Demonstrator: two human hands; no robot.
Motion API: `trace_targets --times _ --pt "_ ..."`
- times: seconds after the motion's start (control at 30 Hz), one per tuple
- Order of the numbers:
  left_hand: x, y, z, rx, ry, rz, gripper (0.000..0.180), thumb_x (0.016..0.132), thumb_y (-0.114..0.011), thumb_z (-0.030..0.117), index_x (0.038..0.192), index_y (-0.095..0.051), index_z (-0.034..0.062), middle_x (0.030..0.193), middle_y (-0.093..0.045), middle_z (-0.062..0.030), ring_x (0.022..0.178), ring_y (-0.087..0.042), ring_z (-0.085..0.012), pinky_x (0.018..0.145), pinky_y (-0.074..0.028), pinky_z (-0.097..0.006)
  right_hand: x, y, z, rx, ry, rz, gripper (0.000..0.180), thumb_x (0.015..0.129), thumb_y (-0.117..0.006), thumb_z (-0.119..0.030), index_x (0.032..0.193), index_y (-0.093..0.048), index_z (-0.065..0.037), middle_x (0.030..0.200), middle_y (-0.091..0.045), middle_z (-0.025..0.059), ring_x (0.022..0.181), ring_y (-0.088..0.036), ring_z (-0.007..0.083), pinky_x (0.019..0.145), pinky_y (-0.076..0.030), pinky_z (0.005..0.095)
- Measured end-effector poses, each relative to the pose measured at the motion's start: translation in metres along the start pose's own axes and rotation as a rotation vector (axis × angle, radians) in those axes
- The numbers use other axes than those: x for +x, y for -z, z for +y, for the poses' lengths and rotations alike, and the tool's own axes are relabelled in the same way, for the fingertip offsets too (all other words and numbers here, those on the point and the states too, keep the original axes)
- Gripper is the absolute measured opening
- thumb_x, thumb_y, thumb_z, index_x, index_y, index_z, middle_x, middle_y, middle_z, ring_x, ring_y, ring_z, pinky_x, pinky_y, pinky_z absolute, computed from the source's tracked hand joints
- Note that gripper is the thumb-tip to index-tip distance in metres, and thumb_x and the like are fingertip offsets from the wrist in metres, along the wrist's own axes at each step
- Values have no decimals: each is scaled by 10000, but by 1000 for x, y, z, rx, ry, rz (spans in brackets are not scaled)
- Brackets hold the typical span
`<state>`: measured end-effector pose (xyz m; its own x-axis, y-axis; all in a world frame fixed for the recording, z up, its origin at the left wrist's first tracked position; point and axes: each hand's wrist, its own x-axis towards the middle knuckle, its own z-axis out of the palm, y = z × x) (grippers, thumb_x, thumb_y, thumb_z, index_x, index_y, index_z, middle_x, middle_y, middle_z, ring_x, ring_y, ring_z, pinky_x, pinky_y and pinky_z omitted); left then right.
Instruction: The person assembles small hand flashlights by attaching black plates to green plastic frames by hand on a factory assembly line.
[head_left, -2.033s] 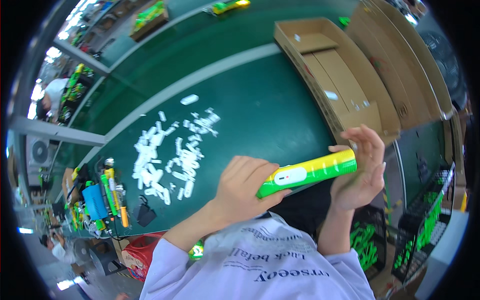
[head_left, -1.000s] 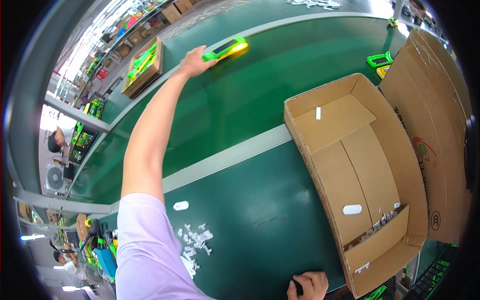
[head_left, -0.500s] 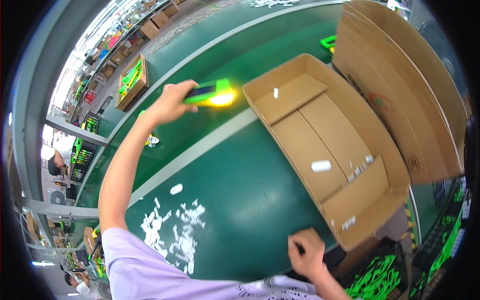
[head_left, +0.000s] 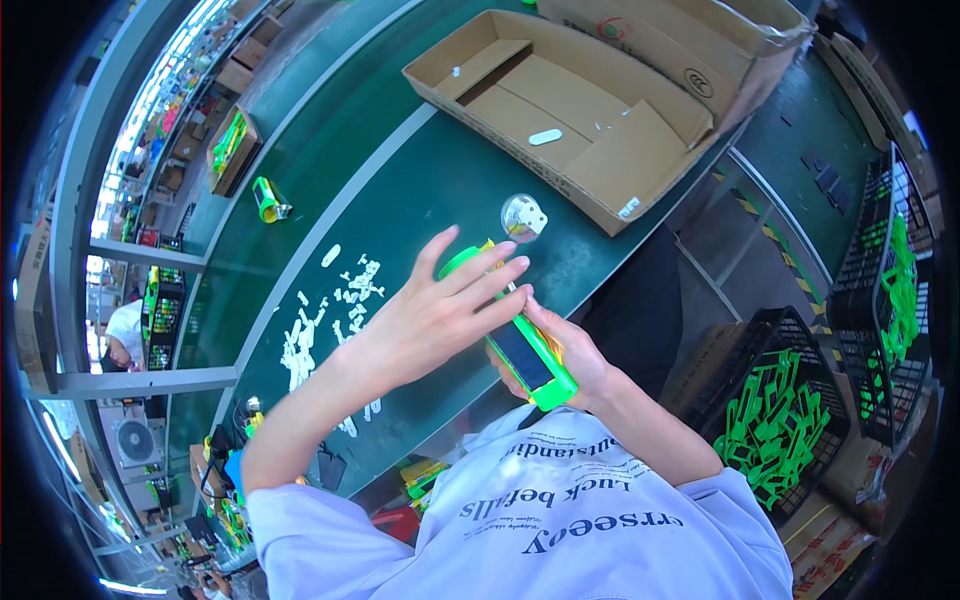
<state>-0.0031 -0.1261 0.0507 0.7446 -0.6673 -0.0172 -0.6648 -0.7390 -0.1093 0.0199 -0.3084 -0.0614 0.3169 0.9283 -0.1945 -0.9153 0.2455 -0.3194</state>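
Close to my chest is a green and yellow handheld lamp (head_left: 532, 362) with a dark solar panel on its side. My right hand (head_left: 572, 358) is wrapped round its lower body. Over the lamp's upper end lies my left hand (head_left: 425, 312), its fingers stretched and spread, touching or just above the casing. A clear round lens piece (head_left: 520, 214) with a white part shows just beyond my left fingertips; whether it is joined to the lamp is hidden. Small white plastic pieces (head_left: 300, 345) lie scattered on the green table (head_left: 425, 200) to the left.
A shallow cardboard box (head_left: 590, 185) with a few white bits sits across the table. Another green lamp (head_left: 268, 200) lies on the belt at far left. Black crates (head_left: 790, 330) of green parts stand at the right. A metal frame (head_left: 150, 383) crosses the left side.
The lit lamp, held out over the belt by my left hand, is now near my chest in my right hand. My view has shifted, and no glow shows.
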Motion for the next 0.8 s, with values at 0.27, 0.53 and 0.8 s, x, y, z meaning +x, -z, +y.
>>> trace_targets --times 0.27,0.53,0.8 --pt "-25 -46 72 -908 1077 436 504 859 -734 235 1257 -515 16 983 -650 -124 805 -636 -123 690 -504 -274 0 1 8 -57 142 240 364 1047 -385 -387 1284 -467 -123 907 -612 77 733 -625 146 649 -520 298" --pt "-9 -60 89 -1173 1157 390 649 811 -769 96 1342 -419 -28 815 -635 -76 689 -638 -95 620 -492 -233 20 1 16 -153 253 320 354 1033 -456 -350 1264 -511 -87 1014 -585 8 896 -564 77 784 -475 253" --pt "-23 -59 82 -1412 1098 690 583 815 -704 45 1344 -479 -49 901 -693 -118 816 -685 -147 759 -538 -267 25 5 13 -160 318 287 357 1018 -502 -338 1276 -478 -92 1102 -574 23 1022 -549 107 886 -451 305"
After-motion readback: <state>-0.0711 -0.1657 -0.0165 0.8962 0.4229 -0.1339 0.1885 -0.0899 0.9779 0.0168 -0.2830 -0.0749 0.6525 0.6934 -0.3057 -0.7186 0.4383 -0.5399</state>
